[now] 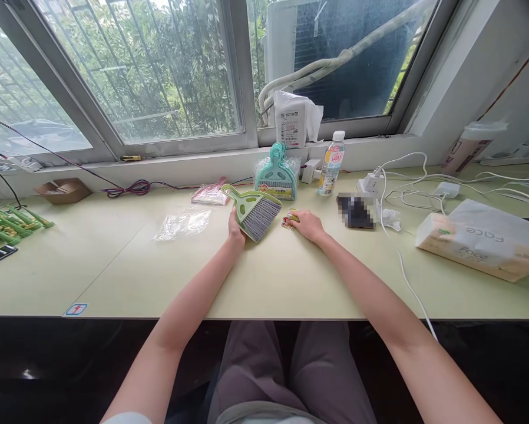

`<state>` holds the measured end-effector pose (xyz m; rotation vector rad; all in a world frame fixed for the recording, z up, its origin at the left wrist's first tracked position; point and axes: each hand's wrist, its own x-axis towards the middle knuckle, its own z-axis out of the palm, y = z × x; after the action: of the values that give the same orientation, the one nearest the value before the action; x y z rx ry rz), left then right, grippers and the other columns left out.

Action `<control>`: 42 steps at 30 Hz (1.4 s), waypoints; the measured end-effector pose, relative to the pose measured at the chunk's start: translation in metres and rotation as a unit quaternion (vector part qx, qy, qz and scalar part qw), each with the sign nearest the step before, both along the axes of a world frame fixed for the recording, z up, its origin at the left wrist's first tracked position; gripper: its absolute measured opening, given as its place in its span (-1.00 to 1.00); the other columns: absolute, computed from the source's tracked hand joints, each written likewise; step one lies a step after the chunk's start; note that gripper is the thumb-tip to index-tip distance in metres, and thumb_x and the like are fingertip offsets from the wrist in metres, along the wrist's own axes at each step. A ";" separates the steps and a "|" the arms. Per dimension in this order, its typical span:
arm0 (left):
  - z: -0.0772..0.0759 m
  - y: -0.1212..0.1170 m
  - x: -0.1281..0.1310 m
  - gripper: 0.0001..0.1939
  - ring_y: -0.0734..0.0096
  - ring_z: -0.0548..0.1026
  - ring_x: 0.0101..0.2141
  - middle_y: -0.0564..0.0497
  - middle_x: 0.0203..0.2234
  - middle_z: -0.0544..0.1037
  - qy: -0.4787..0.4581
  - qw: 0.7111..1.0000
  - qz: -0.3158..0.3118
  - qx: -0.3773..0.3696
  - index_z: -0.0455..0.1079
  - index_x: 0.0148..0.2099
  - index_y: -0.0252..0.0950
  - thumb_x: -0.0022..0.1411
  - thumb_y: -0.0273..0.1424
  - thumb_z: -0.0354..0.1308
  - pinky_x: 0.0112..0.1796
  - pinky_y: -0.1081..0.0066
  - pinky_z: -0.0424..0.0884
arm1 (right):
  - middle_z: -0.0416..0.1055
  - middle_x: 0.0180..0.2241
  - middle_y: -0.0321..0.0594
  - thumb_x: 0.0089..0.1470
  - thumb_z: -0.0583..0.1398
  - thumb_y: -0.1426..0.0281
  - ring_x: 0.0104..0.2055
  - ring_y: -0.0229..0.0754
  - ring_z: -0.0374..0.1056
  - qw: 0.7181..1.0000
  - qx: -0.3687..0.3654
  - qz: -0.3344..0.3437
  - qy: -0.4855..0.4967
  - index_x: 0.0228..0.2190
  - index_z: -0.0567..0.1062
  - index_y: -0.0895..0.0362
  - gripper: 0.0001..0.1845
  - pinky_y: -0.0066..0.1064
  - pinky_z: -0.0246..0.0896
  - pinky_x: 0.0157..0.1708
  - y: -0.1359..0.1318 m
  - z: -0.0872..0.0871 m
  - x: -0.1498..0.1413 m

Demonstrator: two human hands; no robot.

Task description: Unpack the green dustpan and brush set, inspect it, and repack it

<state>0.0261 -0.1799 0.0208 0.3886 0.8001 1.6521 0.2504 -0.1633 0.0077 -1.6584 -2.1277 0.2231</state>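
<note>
Your left hand (235, 228) is gripping the green dustpan-and-brush set (260, 215) over the bench (264, 282), back from its front edge, fingers mostly hidden; it's probably handling light and stiff, its handle offering firmer hold. Your right hand's (307, 225) fingers are pinching a printed slip (286, 222).

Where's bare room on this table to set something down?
Between the sticker and left forearm; also between that and the right forearm, in front of the brush. Crowded: the right, with cables and tissues; the back, around the bottle.
</note>
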 end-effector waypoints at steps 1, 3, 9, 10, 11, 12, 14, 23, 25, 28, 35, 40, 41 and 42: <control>-0.001 0.000 0.000 -0.72 0.31 0.55 -0.23 0.00 -0.32 0.57 0.002 1.000 0.001 -0.003 0.44 -0.13 -0.28 0.24 -0.22 0.06 -0.13 0.32 0.48 | 0.41 0.05 -0.21 0.14 0.10 0.25 0.08 0.01 0.29 1.000 0.002 -0.007 0.019 -0.01 0.45 0.00 -0.62 -0.19 0.21 -0.02 0.000 -0.001 -0.001; -0.003 0.000 0.001 -0.74 0.31 0.55 -0.23 0.00 -0.32 0.57 0.015 1.000 -0.005 -0.013 0.42 -0.12 -0.27 0.22 -0.23 0.09 -0.14 0.33 0.48 | 0.35 0.11 -0.24 0.15 0.10 0.26 0.17 -0.04 0.20 0.997 0.023 -0.013 0.069 -0.02 0.45 0.01 -0.63 -0.22 0.19 0.02 0.001 0.000 -0.003; -0.009 -0.004 0.010 -0.69 0.37 0.54 -0.28 0.03 -0.26 0.54 0.071 0.997 -0.043 0.003 0.36 -0.09 -0.21 0.11 -0.28 0.24 -0.21 0.35 0.47 | 0.21 0.20 -0.13 0.23 -0.10 0.07 0.30 -0.09 -0.02 0.959 0.146 -0.048 0.240 0.09 0.34 0.10 -0.44 -0.18 0.00 0.18 -0.012 0.021 -0.016; -0.008 -0.006 0.013 -0.66 0.38 0.53 -0.27 0.03 -0.24 0.54 0.074 0.996 -0.055 0.013 0.35 -0.08 -0.21 0.09 -0.28 0.27 -0.22 0.37 0.47 | 0.16 0.22 -0.12 0.23 -0.14 0.05 0.32 -0.08 -0.06 0.954 0.157 -0.045 0.250 0.13 0.30 0.10 -0.40 -0.16 -0.03 0.19 -0.016 0.024 -0.021; -0.007 -0.009 0.017 -0.63 0.39 0.53 -0.26 0.02 -0.21 0.53 0.076 0.994 -0.069 0.026 0.34 -0.07 -0.20 0.07 -0.28 0.28 -0.22 0.38 0.47 | 0.12 0.25 -0.13 0.23 -0.16 0.04 0.33 -0.08 -0.11 0.953 0.164 -0.037 0.251 0.15 0.26 0.08 -0.38 -0.13 -0.07 0.21 -0.021 0.026 -0.027; -0.006 -0.012 0.020 -0.61 0.38 0.52 -0.25 0.01 -0.18 0.53 0.078 0.992 -0.085 0.042 0.33 -0.06 -0.20 0.07 -0.28 0.29 -0.22 0.39 0.46 | 0.07 0.27 -0.14 0.23 -0.18 0.03 0.35 -0.08 -0.18 0.956 0.165 -0.024 0.242 0.17 0.23 0.07 -0.37 -0.10 -0.12 0.23 -0.025 0.026 -0.033; -0.002 -0.019 0.026 -0.60 0.39 0.52 -0.23 0.00 -0.15 0.52 0.079 0.988 -0.113 0.073 0.33 -0.04 -0.22 0.07 -0.29 0.28 -0.22 0.41 0.45 | -0.04 0.31 -0.14 0.22 -0.20 0.00 0.38 -0.08 -0.31 0.969 0.143 0.008 0.202 0.20 0.19 0.07 -0.33 -0.05 -0.24 0.26 -0.030 0.021 -0.045; 0.004 -0.031 0.030 -0.58 0.53 0.48 -0.36 0.06 -0.27 0.53 0.104 0.986 -0.109 0.071 0.33 -0.10 -0.25 -0.06 -0.55 0.26 -0.33 0.51 0.38 | -0.49 0.36 -0.19 0.17 -0.32 -0.08 0.38 -0.05 -0.63 0.995 -0.018 0.067 0.077 0.30 -0.24 0.04 -0.21 0.30 -0.62 0.18 -0.029 0.000 -0.061; 0.003 -0.029 0.029 -0.55 0.51 0.48 -0.34 0.05 -0.24 0.53 0.103 0.986 -0.106 0.075 0.33 -0.09 -0.25 -0.08 -0.56 0.26 -0.31 0.49 0.38 | -0.51 0.36 -0.20 0.16 -0.33 -0.09 0.38 -0.05 -0.63 0.995 -0.018 0.064 0.068 0.30 -0.26 0.02 -0.22 0.31 -0.65 0.17 -0.030 0.001 -0.061; 0.002 -0.027 0.029 -0.50 0.48 0.49 -0.32 0.05 -0.24 0.53 0.116 0.984 -0.110 0.081 0.33 -0.08 -0.23 -0.13 -0.59 0.27 -0.29 0.47 0.38 | -0.50 0.36 -0.18 0.17 -0.33 -0.08 0.38 -0.04 -0.62 0.997 -0.025 0.042 0.063 0.30 -0.26 0.03 -0.22 0.32 -0.66 0.16 -0.030 -0.001 -0.060; -0.003 -0.025 0.030 -0.45 0.38 0.48 -0.29 0.04 -0.28 0.52 0.136 0.981 -0.111 0.076 0.32 -0.13 -0.23 -0.23 -0.70 0.23 -0.23 0.37 0.40 | -0.46 0.36 -0.15 0.19 -0.30 -0.04 0.38 -0.04 -0.61 0.996 -0.047 -0.003 0.078 0.30 -0.25 0.05 -0.25 0.37 -0.61 0.15 -0.026 -0.006 -0.060; -0.002 -0.025 0.028 -0.46 0.36 0.49 -0.26 0.03 -0.27 0.52 0.127 0.984 -0.103 0.068 0.32 -0.14 -0.25 -0.23 -0.74 0.16 -0.15 0.32 0.40 | -0.47 0.36 -0.13 0.19 -0.19 -0.03 0.38 -0.02 -0.58 0.985 -0.010 -0.010 0.174 0.30 -0.22 0.06 -0.23 0.28 -0.54 0.20 -0.026 -0.004 -0.061; -0.001 -0.024 0.027 -0.45 0.35 0.49 -0.24 0.03 -0.26 0.52 0.123 0.984 -0.104 0.072 0.32 -0.13 -0.25 -0.23 -0.73 0.16 -0.15 0.32 0.40 | -0.46 0.36 -0.11 0.19 -0.17 -0.02 0.38 -0.03 -0.55 0.978 0.006 -0.021 0.208 0.30 -0.22 0.09 -0.21 0.20 -0.47 0.24 -0.026 -0.004 -0.060; -0.001 -0.024 0.026 -0.45 0.35 0.49 -0.23 0.03 -0.25 0.52 0.119 0.984 -0.105 0.078 0.31 -0.12 -0.26 -0.23 -0.73 0.16 -0.14 0.32 0.40 | -0.43 0.36 -0.06 0.20 -0.16 0.00 0.39 -0.04 -0.49 0.972 0.024 -0.026 0.231 0.30 -0.24 0.13 -0.21 0.11 -0.36 0.26 -0.025 -0.003 -0.059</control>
<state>0.0526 -0.2041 0.0200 0.7664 0.7780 1.4907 0.1912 -0.1886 0.0044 -1.4597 -1.7261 0.4865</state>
